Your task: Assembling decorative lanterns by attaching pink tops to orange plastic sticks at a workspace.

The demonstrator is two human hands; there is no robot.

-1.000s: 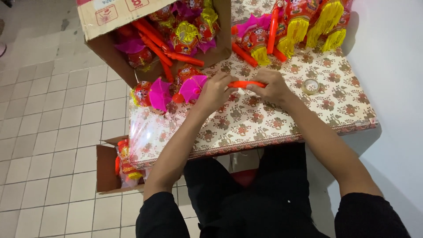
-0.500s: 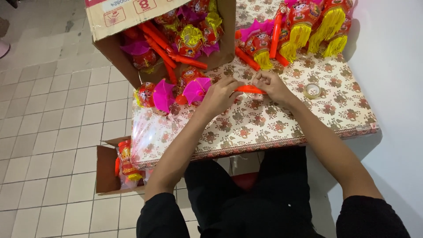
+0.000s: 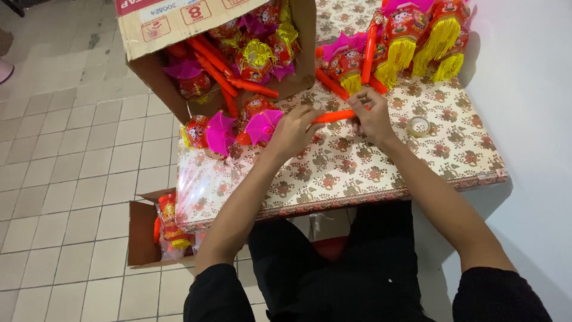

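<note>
Nearest to the camera are the person's legs in black clothes, and both arms in black sleeves reach forward over the table (image 3: pixel 357 179), which is covered with a patterned floral cloth. On the floor at the near left, just beside the table edge, a small open cardboard box (image 3: pixel 140 232) holds red and yellow lanterns wrapped in clear plastic.

In the middle of the table the two hands meet on one thing, an orange plastic stick (image 3: pixel 333 116) that lies almost level just above the cloth. The left hand (image 3: pixel 293 130) is closed around the left end of the stick, with fingers curled over it. The right hand (image 3: pixel 372 116) pinches the right end between thumb and fingertips, so this hand is narrow and also holding.

To the right of the right hand, near but apart from it, a roll of clear tape (image 3: pixel 419 126) lies flat on the cloth. To the left of the left hand, pink and red paper lanterns (image 3: pixel 223 130) lie at the table edge.

Farther away, at the far left, a large cardboard box (image 3: pixel 179 24) lies tipped on its side, full of lanterns and orange sticks. At the far right, a heap of red lanterns with yellow tassels (image 3: pixel 417 36) rests on the table.
</note>
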